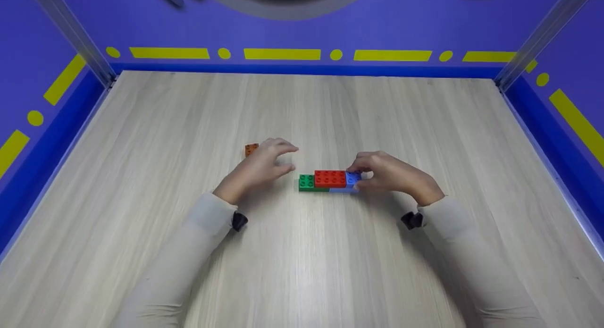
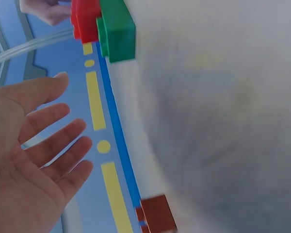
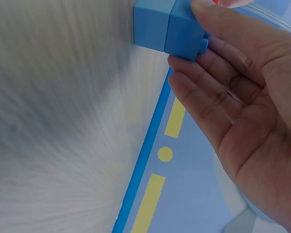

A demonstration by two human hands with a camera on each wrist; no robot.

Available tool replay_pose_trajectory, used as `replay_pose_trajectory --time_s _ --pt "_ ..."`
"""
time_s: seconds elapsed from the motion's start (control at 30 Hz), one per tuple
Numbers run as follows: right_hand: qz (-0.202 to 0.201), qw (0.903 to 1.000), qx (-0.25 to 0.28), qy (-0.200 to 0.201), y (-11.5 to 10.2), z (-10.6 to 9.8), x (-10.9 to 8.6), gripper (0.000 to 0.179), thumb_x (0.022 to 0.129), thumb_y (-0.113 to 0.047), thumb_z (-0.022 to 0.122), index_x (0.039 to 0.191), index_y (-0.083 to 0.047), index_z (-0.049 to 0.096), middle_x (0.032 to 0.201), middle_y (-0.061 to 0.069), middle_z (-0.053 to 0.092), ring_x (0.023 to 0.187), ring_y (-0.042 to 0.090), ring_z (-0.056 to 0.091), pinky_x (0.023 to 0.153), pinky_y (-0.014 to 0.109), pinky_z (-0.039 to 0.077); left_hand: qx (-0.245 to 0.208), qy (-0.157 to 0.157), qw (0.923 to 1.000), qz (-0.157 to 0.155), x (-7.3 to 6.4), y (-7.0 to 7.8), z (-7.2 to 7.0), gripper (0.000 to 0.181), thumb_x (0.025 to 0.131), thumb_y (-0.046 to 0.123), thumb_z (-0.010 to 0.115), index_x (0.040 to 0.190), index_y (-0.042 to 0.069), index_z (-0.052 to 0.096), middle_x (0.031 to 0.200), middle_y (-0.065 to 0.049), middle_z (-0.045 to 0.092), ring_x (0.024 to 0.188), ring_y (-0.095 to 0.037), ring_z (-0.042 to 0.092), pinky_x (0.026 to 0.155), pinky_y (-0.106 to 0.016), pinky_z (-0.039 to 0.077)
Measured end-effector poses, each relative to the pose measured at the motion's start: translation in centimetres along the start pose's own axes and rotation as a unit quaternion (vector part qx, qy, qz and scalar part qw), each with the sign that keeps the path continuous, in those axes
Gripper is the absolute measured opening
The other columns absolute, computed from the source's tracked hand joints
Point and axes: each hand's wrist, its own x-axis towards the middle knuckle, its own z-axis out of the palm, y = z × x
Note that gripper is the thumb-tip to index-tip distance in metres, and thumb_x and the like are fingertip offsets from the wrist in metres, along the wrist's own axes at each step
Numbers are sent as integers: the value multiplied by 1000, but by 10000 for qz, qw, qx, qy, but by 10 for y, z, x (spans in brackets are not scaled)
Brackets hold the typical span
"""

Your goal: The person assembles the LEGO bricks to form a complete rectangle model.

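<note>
A row of toy building bricks lies across the middle of the table. On top sit a green brick (image 1: 306, 182), a red brick (image 1: 330, 179) and a small blue brick (image 1: 352, 179); a lower layer, green at left and blue (image 3: 154, 24) at right, shows beneath. My right hand (image 1: 391, 174) pinches the small blue brick at the right end, thumb on the near side, fingers on the far side. My left hand (image 1: 262, 164) hovers left of the row with fingers spread and nothing in them. Partly behind it is an orange-brown brick (image 1: 251, 149).
Pale wood-grain table (image 1: 302, 262) surrounds the bricks. Blue-purple panels with yellow marks (image 1: 282, 54) stand along its back and both sides. Black bands (image 1: 239, 221) are at both wrists.
</note>
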Motion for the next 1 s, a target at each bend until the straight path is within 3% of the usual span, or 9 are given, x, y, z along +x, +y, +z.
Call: replay_pose_trajectory --time_s 0.33,0.67,1.0 --pt "36 10000 54 -22 -1 -1 0 30 81 -8 74 111 -5 70 106 6 65 103 23 64 89 41 53 291 457 9967 -598 -9 -28 -14 45 92 17 64 134 3 55 137 -14 51 129 -31 44 108 -43 38" --pt "31 10000 74 -21 0 0 0 31 81 -8 74 112 -3 70 106 7 66 104 24 64 90 42 53 202 345 9932 -1089 -14 -51 -26 49 91 16 65 136 2 52 135 -17 50 126 -33 46 104 -45 41" --pt "77 9999 116 -36 1 -1 0 31 81 -8 74 112 -4 70 106 7 66 105 25 64 90 43 52 94 149 9923 -1227 -13 -61 -30 45 92 14 64 134 0 54 128 -19 56 117 -32 55 98 -44 45"
